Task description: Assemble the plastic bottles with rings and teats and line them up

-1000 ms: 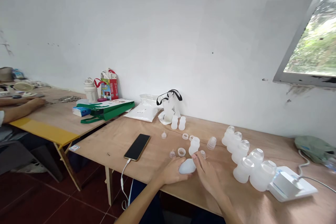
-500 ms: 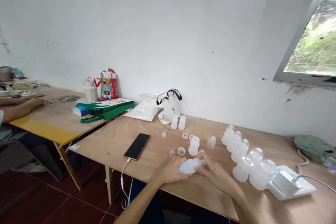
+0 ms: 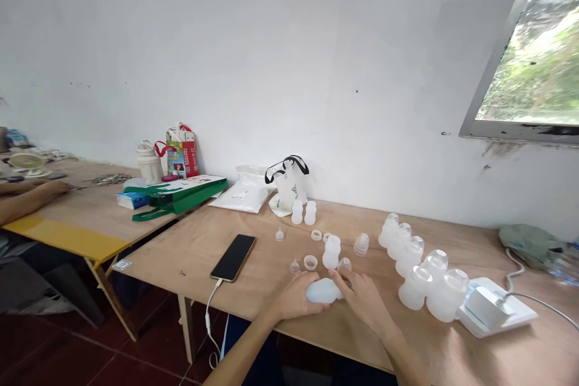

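Observation:
A frosted white baby bottle (image 3: pixel 319 291) lies on its side just above the near edge of the table. My left hand (image 3: pixel 295 298) is wrapped round its body. On its top end the fingers of my right hand (image 3: pixel 362 300) are closed, and they hide that end. Just behind stand an open bottle body (image 3: pixel 332 253) and a clear cap (image 3: pixel 344 265). A collar ring (image 3: pixel 310 262) and a nipple (image 3: pixel 294 266) lie left of them. Farther back are another nipple (image 3: pixel 280 234), a ring (image 3: pixel 316 235) and clear caps (image 3: pixel 361 245).
Several capped bottles (image 3: pixel 415 256) stand at the right, beside a white box with a charger (image 3: pixel 488 307). A phone (image 3: pixel 233 258) on a cable lies left. Two bottles (image 3: pixel 310 213) stand before a white bag (image 3: pixel 290 186). Another person's arm (image 3: pixel 34 199) rests on the left table.
My right hand has turned and shifted slightly left over the bottle's top end, covering the clear cap seen there before. The left hand keeps its hold. The view has shifted slightly.

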The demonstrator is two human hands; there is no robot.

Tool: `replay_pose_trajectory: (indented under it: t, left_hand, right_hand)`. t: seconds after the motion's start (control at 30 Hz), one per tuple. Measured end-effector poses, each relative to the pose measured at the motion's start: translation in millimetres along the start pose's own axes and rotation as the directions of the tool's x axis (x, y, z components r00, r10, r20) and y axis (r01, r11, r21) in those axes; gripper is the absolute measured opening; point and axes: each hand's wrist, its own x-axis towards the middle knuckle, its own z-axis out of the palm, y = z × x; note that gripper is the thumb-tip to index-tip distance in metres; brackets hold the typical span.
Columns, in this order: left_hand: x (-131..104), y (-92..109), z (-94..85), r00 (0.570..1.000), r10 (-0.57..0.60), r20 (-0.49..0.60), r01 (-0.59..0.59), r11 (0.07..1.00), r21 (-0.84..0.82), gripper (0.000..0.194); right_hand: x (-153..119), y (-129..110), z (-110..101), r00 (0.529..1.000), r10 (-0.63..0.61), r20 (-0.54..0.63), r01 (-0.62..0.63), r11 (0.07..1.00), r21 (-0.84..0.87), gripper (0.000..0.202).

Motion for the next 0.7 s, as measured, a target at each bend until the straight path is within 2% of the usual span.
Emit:
replay_pose_trajectory:
  t: [0.13,0.2,0.33,0.43,0.5,0.57,0.63,0.7]
  left_hand:
    - [0,-1,0.5,1.0,0.027,-0.013,-0.028,0.998,-0.049,0.036]
    - [-1,-4,1.3,0.999,0.031,-0.03,-0.033,0.997,-0.075,0.035]
    - [-2,-6,0.4,0.998,0.012,-0.057,-0.019,0.991,-0.13,0.037]
    - [-3,-2,-2.6,0.998,0.042,-0.045,-0.047,0.991,-0.123,0.036]
    - [-3,0,-4.0,0.999,0.039,-0.027,-0.042,0.995,-0.093,0.037]
    - [-3,2,-4.0,1.0,0.009,-0.021,-0.011,0.997,-0.074,0.039]
    - [-3,1,-3.0,1.0,-0.009,-0.018,0.008,0.997,-0.071,0.04]
    - [-3,1,-1.9,1.0,0.007,-0.008,-0.007,0.997,-0.074,0.039]
  right_hand:
    - [0,-5,-2,0.991,0.038,0.126,-0.054,0.99,0.127,0.036]
    - [-1,-8,-9,0.985,0.015,0.17,-0.05,0.978,0.204,0.028]
    - [-1,-10,-26,0.96,-0.155,0.234,0.058,0.925,0.376,0.017]
    - [-1,-10,-35,0.94,-0.246,0.235,0.107,0.87,0.481,0.017]
    - [0,-11,-36,0.945,-0.213,0.247,0.064,0.864,0.5,0.018]
    - [0,-12,-30,0.96,-0.102,0.26,-0.033,0.883,0.468,0.02]
    - [2,-13,-22,0.971,0.024,0.238,-0.124,0.902,0.413,0.028]
    - [3,-14,-15,0.973,0.091,0.21,-0.164,0.917,0.363,0.04]
